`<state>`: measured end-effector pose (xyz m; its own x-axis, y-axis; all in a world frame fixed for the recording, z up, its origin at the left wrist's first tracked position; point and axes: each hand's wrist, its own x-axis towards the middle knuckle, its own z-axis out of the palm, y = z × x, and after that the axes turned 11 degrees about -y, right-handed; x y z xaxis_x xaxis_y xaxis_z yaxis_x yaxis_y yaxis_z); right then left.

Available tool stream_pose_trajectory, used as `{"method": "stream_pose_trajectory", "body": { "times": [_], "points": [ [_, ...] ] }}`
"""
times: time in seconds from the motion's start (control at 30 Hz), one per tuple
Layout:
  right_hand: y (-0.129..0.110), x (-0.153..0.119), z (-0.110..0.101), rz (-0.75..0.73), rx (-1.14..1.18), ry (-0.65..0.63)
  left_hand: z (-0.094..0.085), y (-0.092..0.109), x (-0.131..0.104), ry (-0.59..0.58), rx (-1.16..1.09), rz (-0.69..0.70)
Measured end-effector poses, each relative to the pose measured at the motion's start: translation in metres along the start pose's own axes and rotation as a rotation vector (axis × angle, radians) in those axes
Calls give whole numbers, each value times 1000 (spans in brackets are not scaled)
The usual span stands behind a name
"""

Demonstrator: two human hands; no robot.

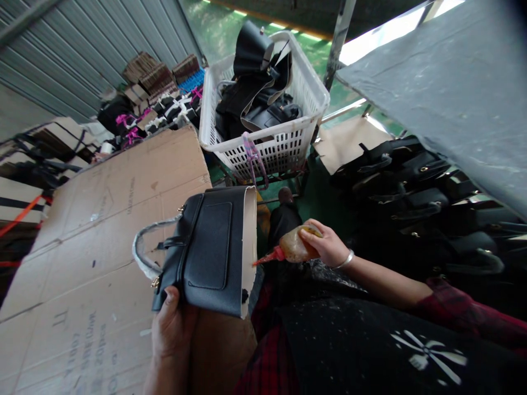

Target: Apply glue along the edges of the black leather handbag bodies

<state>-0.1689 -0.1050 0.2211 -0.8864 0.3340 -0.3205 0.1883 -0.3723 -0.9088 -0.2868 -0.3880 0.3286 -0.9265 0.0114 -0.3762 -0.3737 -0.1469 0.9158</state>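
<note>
A black handbag (209,247) lies on its side, its pale raw edge facing right and its plastic-wrapped handle (144,247) pointing left. My left hand (173,318) grips the bag's lower left corner, thumb on top, the other fingers hidden beneath. In my right hand (325,244) is a squeeze bottle (298,244) of amber liquid, probably glue, with a red nozzle. The nozzle's tip is at the bag's pale edge; whether it touches I cannot tell.
Flattened cardboard (102,236) covers the table at left. Beyond stands a white plastic basket (263,148) full of black bag parts. Several black handbags (424,208) are packed at right, below a grey sheet (444,93). Bundled pieces (160,109) are piled at the back left.
</note>
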Motion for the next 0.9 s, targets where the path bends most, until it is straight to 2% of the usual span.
{"method": "stream_pose_trajectory", "body": {
  "times": [0.23,0.33,0.43,0.6,0.67,0.9],
  "points": [
    [-1,-22,13,110,87,-142,-2,-4,2,-29,-21,40],
    [-3,-28,16,116,105,-155,-2,-3,1,-53,-31,34],
    [-4,-26,14,67,71,-109,-1,-3,0,-59,-45,21],
    [0,-15,4,-46,-46,92,-4,-5,1,-89,-65,24],
    [0,-16,3,-47,-70,110,-5,-6,1,-110,-66,32],
    [-7,-31,17,47,17,-96,-4,-6,0,-122,-75,52]
  ]
}}
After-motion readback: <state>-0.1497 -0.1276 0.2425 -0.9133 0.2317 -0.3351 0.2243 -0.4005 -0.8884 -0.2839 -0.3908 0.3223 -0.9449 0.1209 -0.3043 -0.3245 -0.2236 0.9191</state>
